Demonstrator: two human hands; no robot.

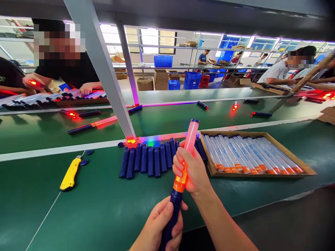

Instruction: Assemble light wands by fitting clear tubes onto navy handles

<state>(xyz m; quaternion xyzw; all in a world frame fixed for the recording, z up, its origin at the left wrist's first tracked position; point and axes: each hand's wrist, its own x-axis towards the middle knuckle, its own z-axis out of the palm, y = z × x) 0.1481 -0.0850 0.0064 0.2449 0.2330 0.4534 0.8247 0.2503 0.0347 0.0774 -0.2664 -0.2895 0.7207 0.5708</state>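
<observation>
A light baton (179, 184) glows red between my hands, tilted with its capped end up and away. My left hand (159, 219) is wrapped round its dark blue handle. Higher up, my right hand (193, 169) grips the clear tube just above the orange band. Behind the baton, several dark blue handles (150, 161) lie side by side in a row on the green bench. Right of my right hand sits a shallow cardboard tray (264, 175) filled with clear tubes (243, 153) with orange bands. My fingers cover part of the tube and handle.
On the left lies a yellow utility knife (70, 173) beside dark caps (84, 162). A white metal post (104, 69) rises from the bench's back edge. Beyond it, a green conveyor belt (167, 118) carries lit batons and handles. Co-workers sit across it.
</observation>
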